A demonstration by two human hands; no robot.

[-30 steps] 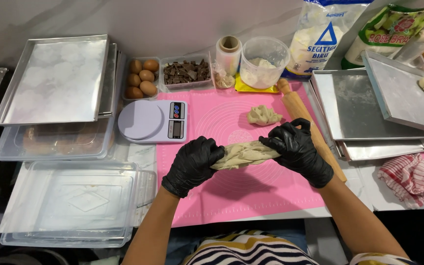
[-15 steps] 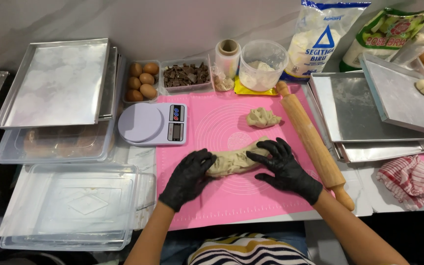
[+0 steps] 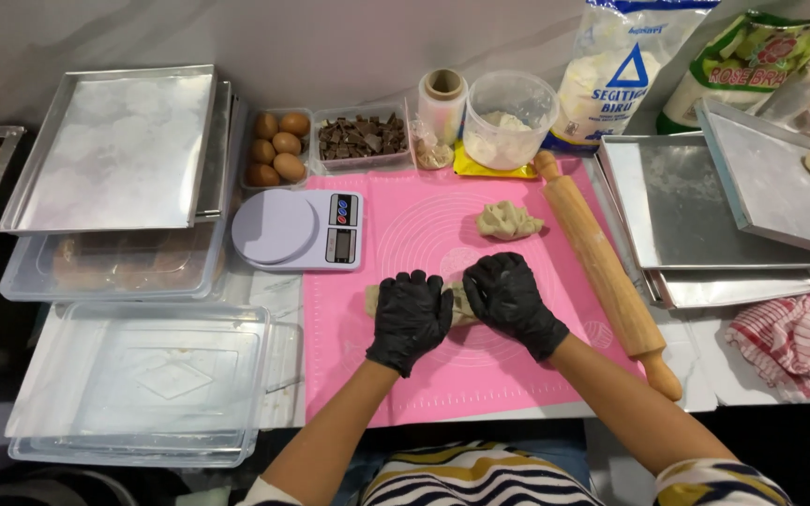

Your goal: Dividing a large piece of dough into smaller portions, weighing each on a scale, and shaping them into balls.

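Both my hands wear black gloves and press flat on a log of beige dough (image 3: 459, 302) lying on the pink silicone mat (image 3: 424, 375). My left hand (image 3: 411, 315) covers the dough's left part, its end peeking out at the left. My right hand (image 3: 506, 292) covers the right part. A smaller lump of dough (image 3: 508, 221) rests farther back on the mat. A wooden rolling pin (image 3: 604, 268) lies diagonally along the mat's right edge.
A white digital scale (image 3: 296, 229) sits left of the mat. Behind are eggs (image 3: 277, 150), a tray of chocolate pieces (image 3: 362, 139), a tub of flour (image 3: 510, 120), flour bags (image 3: 622, 66). Metal trays (image 3: 714, 215) stand right, trays and clear lids (image 3: 133, 375) left, a striped cloth (image 3: 786, 339) right.
The dough was held up between both hands, then set down on the mat. Now both palms lie over it, closer together, pressing it against the mat.
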